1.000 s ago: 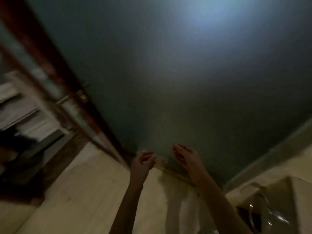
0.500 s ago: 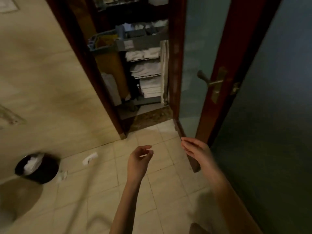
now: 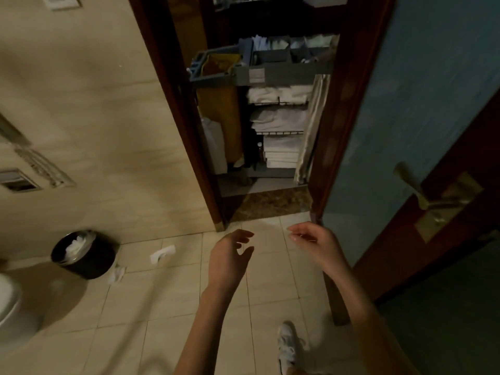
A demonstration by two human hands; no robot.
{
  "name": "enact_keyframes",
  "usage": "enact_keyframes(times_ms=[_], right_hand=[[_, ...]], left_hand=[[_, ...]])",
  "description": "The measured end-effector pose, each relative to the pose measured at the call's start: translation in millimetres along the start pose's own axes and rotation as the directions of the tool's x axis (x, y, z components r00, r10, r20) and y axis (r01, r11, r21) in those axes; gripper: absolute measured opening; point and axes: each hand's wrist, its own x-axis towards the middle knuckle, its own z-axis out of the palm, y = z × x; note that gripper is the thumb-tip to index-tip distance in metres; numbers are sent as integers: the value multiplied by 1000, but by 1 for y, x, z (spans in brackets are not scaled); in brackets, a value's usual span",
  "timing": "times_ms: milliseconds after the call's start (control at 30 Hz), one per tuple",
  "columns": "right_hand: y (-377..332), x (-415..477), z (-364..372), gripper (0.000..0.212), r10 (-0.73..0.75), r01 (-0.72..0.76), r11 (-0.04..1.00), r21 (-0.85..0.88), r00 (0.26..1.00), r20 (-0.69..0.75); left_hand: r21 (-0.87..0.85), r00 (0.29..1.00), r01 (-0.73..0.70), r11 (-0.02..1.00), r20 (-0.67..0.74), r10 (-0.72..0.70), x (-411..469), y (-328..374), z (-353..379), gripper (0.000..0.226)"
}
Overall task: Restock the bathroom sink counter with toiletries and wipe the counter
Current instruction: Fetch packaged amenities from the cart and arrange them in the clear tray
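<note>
Both of my hands hang on the near side of the cart point(image 3: 270, 74), which stands just beyond the open doorway, and neither holds anything. My left hand point(image 3: 230, 255) has its fingers loosely curled with the thumb apart. My right hand point(image 3: 313, 242), just beside it, is relaxed too, with the fingertips pointing left. The cart's grey top tray point(image 3: 281, 73) carries pale packets point(image 3: 270, 43) and cloths in its compartments (too dim and blurred for me to say which are toiletries). Below the tray, folded white towels point(image 3: 278, 120) fill the cart's wire shelves, and a yellow bag point(image 3: 219, 115) hangs at its left end. Right of the cart, the blue-panelled door point(image 3: 433, 90) stands open, its brass handle point(image 3: 414, 185) jutting out. Left of the cart and nearer me, a black bin point(image 3: 86, 255) with white paper in it sits on the tiled floor point(image 3: 162, 307) by the wall. A crumpled tissue point(image 3: 117, 274) lies just beside the bin, and a white scrap point(image 3: 162, 254) lies between bin and cart. My white shoe point(image 3: 288, 345) shows on the tiles, well on my side of the cart.
</note>
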Motion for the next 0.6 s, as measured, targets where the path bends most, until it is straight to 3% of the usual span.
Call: enact_keyframes(times_ms=[200, 367, 600], right_hand=[[-11, 106, -32, 17, -38, 40, 995, -89, 999, 28], [-18, 164, -46, 18, -41, 42, 999, -31, 999, 25], [-15, 253, -32, 21, -9, 9, 1000, -29, 999, 34]], left_hand=[[14, 997, -66, 998, -37, 66, 105, 24, 14, 27], [-2, 994, -106, 994, 35, 106, 159, 35, 29, 30], [32, 994, -108, 994, 32, 107, 249, 11, 25, 27]])
